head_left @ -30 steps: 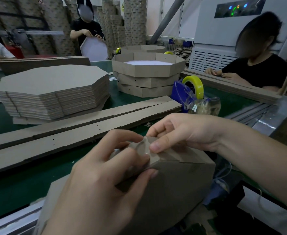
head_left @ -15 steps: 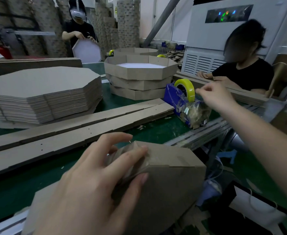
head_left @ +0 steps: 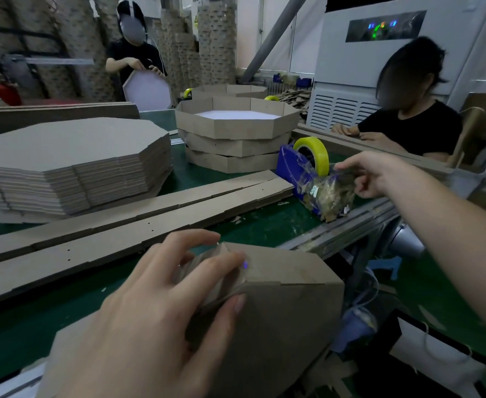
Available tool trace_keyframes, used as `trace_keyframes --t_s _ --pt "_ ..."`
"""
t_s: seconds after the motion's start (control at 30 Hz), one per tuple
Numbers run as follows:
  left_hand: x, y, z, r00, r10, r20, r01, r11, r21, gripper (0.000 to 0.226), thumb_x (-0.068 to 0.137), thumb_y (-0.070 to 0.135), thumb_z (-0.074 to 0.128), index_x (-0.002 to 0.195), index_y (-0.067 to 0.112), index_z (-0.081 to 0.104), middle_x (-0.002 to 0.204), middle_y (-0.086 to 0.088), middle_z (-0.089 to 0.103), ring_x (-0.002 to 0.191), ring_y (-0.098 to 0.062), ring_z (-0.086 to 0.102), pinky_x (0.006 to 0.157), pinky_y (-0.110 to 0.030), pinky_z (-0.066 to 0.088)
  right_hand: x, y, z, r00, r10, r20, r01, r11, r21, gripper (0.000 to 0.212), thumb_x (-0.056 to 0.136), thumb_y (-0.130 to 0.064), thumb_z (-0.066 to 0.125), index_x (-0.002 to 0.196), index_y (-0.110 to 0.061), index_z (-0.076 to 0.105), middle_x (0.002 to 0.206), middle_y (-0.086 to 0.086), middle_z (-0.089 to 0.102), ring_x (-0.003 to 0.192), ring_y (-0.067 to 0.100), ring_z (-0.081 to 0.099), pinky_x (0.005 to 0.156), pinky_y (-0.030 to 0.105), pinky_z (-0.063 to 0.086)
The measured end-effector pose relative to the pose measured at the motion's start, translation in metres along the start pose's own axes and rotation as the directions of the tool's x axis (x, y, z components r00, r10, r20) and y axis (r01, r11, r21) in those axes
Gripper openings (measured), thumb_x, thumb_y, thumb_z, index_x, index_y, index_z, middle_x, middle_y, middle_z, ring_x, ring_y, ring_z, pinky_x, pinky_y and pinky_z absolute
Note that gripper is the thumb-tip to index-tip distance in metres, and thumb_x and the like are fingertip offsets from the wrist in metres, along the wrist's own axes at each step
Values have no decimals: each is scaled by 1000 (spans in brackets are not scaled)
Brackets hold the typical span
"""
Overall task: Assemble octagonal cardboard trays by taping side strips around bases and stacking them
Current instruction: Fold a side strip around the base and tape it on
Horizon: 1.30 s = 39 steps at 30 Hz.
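The tray (head_left: 287,300) stands on its edge at the near border of the table (head_left: 20,326). The left hand (head_left: 155,317) grips its top corner, with the fingers curled over the joint where the ends of the strip (head_left: 282,268) meet. The right hand (head_left: 376,173) is at the dispenser (head_left: 289,168) and seems to pinch the loose end of the tape (head_left: 319,156) between thumb and forefinger. To do this step well, the person should pull a piece long enough to cover both ends and tear it clean on the blade. The left hand should press the joint tight until the tape is on, otherwise the corner probably opens.
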<state>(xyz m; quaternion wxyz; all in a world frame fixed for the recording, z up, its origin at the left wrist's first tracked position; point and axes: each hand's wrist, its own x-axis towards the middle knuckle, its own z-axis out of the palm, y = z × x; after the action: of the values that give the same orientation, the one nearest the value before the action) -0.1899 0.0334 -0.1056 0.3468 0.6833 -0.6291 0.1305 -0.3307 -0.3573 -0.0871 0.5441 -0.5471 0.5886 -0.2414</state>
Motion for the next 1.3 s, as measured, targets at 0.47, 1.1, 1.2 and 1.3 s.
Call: trace_keyframes --t_s 0.47,1.1,1.2,1.3 --pt "0 -3 -2 1000 9 15 -9 1000 -25 35 80 51 52 111 41 64 120 16 55 96 -9 60 66 -39 56 -8 73 -10 852 -524 -1 399 647 649 39 82 -4 49 46 -18 52 50 -4 46 50 9 49 82 34 53" --pt "2 -2 -1 971 -196 -133 176 973 -149 51 58 67 64 95 35 47 114 21 59 90 2 62 70 -33 58 -189 -7 53 560 -662 498 826 400 -397 16 79 -30 69 64 -26 68 88 -11 56 73 8 53 68 28 45" --pt "1 -3 0 963 -215 -162 175 957 -230 60 54 63 70 100 37 42 117 17 58 93 -1 64 73 -28 56 -212 -14 76 371 -549 749 749 653 108 18 75 -15 64 59 -22 67 74 -6 61 65 16 47 61 21 42" --pt "1 -4 2 959 -215 -186 156 945 -289 64 52 61 73 100 40 36 122 14 55 96 -5 65 78 -19 52 -210 -13 94 338 -413 846 745 667 29 21 77 -14 59 58 -19 65 71 -1 56 63 12 43 59 22 37"
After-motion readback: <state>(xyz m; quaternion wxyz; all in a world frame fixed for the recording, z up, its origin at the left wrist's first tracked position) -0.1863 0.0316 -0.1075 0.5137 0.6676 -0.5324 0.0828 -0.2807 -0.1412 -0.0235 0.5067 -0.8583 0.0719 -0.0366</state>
